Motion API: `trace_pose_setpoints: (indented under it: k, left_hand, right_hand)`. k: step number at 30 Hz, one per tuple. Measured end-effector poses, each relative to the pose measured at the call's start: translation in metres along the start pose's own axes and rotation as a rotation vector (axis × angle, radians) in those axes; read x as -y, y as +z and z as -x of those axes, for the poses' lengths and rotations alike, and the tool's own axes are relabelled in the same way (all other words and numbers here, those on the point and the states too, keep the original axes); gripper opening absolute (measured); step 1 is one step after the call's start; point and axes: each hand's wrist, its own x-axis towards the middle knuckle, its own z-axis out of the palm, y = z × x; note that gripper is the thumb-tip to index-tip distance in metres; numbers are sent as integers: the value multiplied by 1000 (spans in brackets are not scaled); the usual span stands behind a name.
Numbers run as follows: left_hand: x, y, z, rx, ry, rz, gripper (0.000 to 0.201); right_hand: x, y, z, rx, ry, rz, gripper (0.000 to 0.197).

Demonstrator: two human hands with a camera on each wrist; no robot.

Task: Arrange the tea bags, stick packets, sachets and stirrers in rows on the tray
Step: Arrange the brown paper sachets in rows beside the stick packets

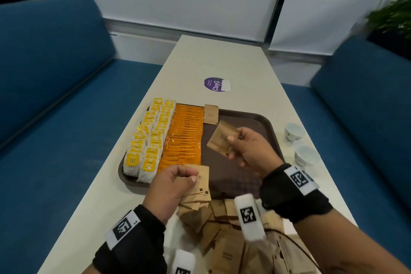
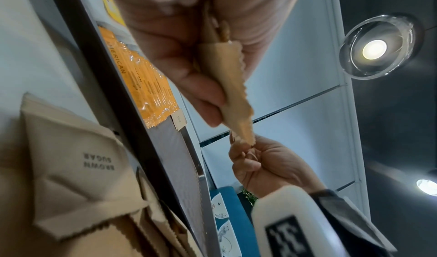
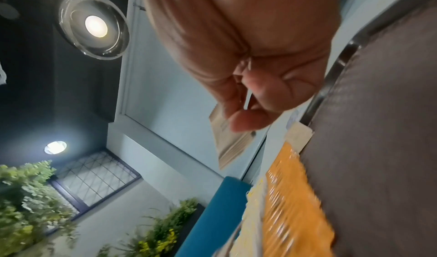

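A dark brown tray [image 1: 249,118] lies on the table. Yellow-labelled tea bags [image 1: 146,140] fill its left side in two rows, with a row of orange stick packets [image 1: 184,135] beside them. One brown sugar sachet [image 1: 210,114] lies at the tray's far edge. My right hand [image 1: 246,147] pinches a small stack of brown sachets [image 1: 222,138] above the tray's middle; the same stack [image 3: 232,139] shows under my thumb in the right wrist view. My left hand [image 1: 175,180] grips another stack of sachets [image 1: 201,181] over the tray's near edge, seen edge-on as sachets [image 2: 236,92] in the left wrist view.
A loose heap of brown sachets [image 1: 226,236] covers the table in front of the tray. Two small white cups [image 1: 298,142] stand to the tray's right. A purple sticker [image 1: 214,84] is farther up the table. Blue sofas [image 1: 55,95] flank the table.
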Motion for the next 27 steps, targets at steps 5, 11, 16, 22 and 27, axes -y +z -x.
trace_pose_setpoints:
  k: [5,11,16,22,27]
  left_hand:
    - [0,-1,-6,7,-8,91,19]
    - [0,0,-13,44,-36,172,33]
    - [6,-4,-17,35,-55,169,34]
    - [11,-10,-18,18,-79,184,34]
    - [14,-12,-19,11,-88,175,34]
  right_hand:
    - [2,-20,-77,-121,34,115,9]
    - [0,-14,-146,-150,177,154,20]
    - [3,1,-176,-71,301,267,17]
    - [-5,12,-205,-50,373,447,17]
    - [-19,4,-213,-68,287,344,11]
